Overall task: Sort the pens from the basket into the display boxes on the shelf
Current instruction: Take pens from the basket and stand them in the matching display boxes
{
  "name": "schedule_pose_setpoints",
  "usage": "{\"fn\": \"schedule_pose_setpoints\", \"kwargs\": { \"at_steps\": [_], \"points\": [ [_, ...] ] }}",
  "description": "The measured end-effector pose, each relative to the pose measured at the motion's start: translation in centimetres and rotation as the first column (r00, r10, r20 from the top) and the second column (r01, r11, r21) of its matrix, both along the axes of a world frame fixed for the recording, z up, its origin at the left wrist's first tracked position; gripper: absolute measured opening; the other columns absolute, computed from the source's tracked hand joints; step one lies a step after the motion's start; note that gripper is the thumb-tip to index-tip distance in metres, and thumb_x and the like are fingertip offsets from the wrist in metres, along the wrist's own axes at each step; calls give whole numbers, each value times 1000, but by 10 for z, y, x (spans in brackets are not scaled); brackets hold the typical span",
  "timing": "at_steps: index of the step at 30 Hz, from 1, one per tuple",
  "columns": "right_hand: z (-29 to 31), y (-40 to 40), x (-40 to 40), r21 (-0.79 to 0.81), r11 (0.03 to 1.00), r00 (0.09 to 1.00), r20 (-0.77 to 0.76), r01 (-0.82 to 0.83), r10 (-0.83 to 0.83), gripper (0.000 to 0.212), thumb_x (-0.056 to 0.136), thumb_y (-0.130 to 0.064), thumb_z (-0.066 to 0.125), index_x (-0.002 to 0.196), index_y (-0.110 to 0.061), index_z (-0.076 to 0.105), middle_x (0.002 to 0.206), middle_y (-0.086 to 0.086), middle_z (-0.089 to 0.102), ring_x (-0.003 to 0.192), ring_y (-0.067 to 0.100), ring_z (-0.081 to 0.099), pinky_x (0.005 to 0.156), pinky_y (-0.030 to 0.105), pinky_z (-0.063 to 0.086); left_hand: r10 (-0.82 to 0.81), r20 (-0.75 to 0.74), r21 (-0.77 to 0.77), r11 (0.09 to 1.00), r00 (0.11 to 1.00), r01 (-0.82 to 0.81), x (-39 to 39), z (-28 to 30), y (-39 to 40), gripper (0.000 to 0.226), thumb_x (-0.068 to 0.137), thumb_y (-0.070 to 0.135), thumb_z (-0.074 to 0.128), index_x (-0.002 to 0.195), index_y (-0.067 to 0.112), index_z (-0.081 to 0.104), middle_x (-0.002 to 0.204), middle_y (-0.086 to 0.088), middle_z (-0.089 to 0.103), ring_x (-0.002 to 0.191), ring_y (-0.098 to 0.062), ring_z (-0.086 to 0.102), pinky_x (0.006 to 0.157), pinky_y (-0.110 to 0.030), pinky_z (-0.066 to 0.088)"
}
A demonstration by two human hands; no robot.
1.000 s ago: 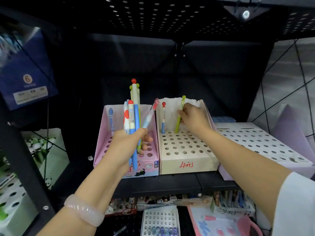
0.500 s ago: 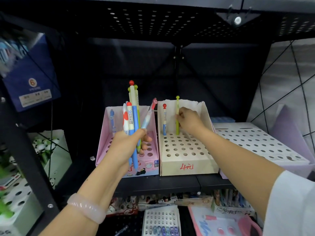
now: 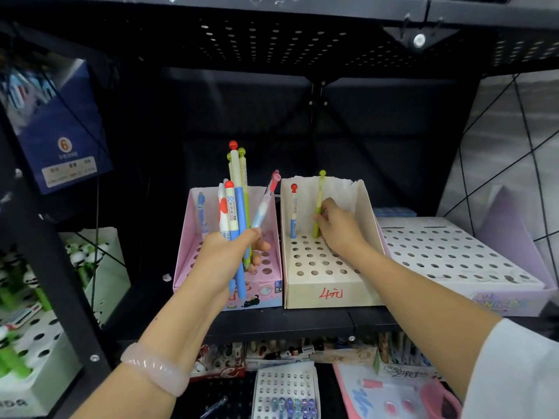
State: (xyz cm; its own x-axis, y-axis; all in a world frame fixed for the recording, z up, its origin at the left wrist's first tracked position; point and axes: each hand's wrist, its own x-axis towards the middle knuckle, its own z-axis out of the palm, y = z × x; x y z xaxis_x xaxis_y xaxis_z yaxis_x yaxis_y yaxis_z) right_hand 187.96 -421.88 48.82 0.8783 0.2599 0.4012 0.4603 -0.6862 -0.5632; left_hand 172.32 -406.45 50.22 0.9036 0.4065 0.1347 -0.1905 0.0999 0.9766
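My left hand (image 3: pixel 225 261) grips a bundle of pens (image 3: pixel 237 204) upright in front of the pink display box (image 3: pixel 187 252). One light-blue pen (image 3: pixel 201 211) stands in the back row of that pink box. My right hand (image 3: pixel 340 226) pinches a green pen (image 3: pixel 319 201) that stands upright in a back-row hole of the beige display box (image 3: pixel 323 293), marked with red writing. A pen with a red cap (image 3: pixel 293 211) stands in the same row, just left of the green one.
A wide lilac perforated box (image 3: pixel 453 252) sits to the right on the black shelf (image 3: pixel 272 323). White boxes with panda pens (image 3: pixel 87 255) fill the left rack. A blue hanging pack (image 3: pixel 60 128) is at upper left. More stationery boxes lie on the shelf below.
The green pen went from tilted to upright and sank into a back-row hole of the beige box, my right hand lowering with it. My left hand kept its bundle still.
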Motion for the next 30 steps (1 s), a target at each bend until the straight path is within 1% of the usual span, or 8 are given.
{"fn": "schedule_pose_setpoints", "kwargs": {
  "at_steps": [7, 10, 13, 16, 19, 21, 26, 30],
  "points": [
    [-2, -2, 1, -132, 991, 997, -76, 3, -13, 13, 93, -24, 54, 86, -14, 53, 86, 3, 56, 79, 19, 53, 70, 27, 42, 3, -2, -3, 1000, 1000, -3, 0, 0, 0, 6, 90, 12, 57, 91, 6, 58, 57, -1, 66, 42, -8, 51, 42, -18, 45],
    [9, 0, -6, -115, 992, 991, -118, 47, -60, 14, 90, -23, 58, 96, -11, 55, 92, 3, 56, 82, 21, 56, 70, 29, 45, 9, -2, -1, 1000, 1000, -9, 0, 1, 0, 7, 89, 13, 58, 91, 6, 59, 57, 0, 66, 43, -8, 52, 42, -18, 45],
    [28, 12, -25, 207, 976, 998, -29, 68, -64, 22, 91, -29, 56, 102, -10, 57, 87, -3, 55, 80, 18, 56, 70, 29, 46, 6, 2, 5, 1000, 1000, -6, -1, 2, 0, 9, 89, 13, 58, 91, 5, 59, 57, 0, 66, 42, -7, 51, 42, -18, 45],
    [46, 34, -50, 508, 857, 973, -139, -88, 183, 26, 94, -38, 49, 88, -16, 62, 79, -6, 62, 75, 12, 59, 70, 25, 49, 1, -1, 8, 1000, 1000, -1, -2, 2, 0, 10, 89, 14, 58, 93, 5, 59, 58, 0, 67, 43, -7, 52, 42, -18, 45],
    [61, 56, -68, 749, 648, 819, -283, -137, 499, 27, 94, -40, 49, 83, -18, 62, 75, -1, 66, 67, 8, 61, 58, 16, 52, -3, -9, 19, 1000, 1000, 3, -6, 4, 3, 8, 90, 14, 57, 93, 6, 58, 57, 0, 67, 42, -7, 52, 41, -18, 44],
    [68, 67, -71, 809, 576, 765, -297, -117, 572, 25, 94, -36, 52, 80, -16, 59, 74, 1, 64, 66, 9, 60, 55, 15, 51, -6, -17, 43, 999, 1000, 7, -10, 6, 9, 8, 90, 14, 57, 93, 6, 58, 57, 0, 67, 42, -6, 51, 42, -18, 44],
    [81, 91, -63, 728, 647, 877, -137, -226, 461, 23, 97, -21, 47, 83, -7, 59, 73, 3, 62, 62, 9, 57, 57, 13, 51, 96, -28, 73, 993, 995, -93, -23, 8, 39, 8, 89, 16, 60, 90, 7, 60, 55, 1, 66, 41, -7, 50, 41, -18, 44],
    [77, 103, -53, 538, 812, 971, 61, -227, 230, 17, 96, -18, 49, 96, -3, 58, 85, 13, 68, 73, 19, 65, 73, 30, 54, 286, 10, 145, 948, 958, -285, -29, 2, 64, 8, 87, 11, 59, 79, 10, 60, 47, 5, 59, 37, -2, 47, 38, -16, 41]
  ]
}}
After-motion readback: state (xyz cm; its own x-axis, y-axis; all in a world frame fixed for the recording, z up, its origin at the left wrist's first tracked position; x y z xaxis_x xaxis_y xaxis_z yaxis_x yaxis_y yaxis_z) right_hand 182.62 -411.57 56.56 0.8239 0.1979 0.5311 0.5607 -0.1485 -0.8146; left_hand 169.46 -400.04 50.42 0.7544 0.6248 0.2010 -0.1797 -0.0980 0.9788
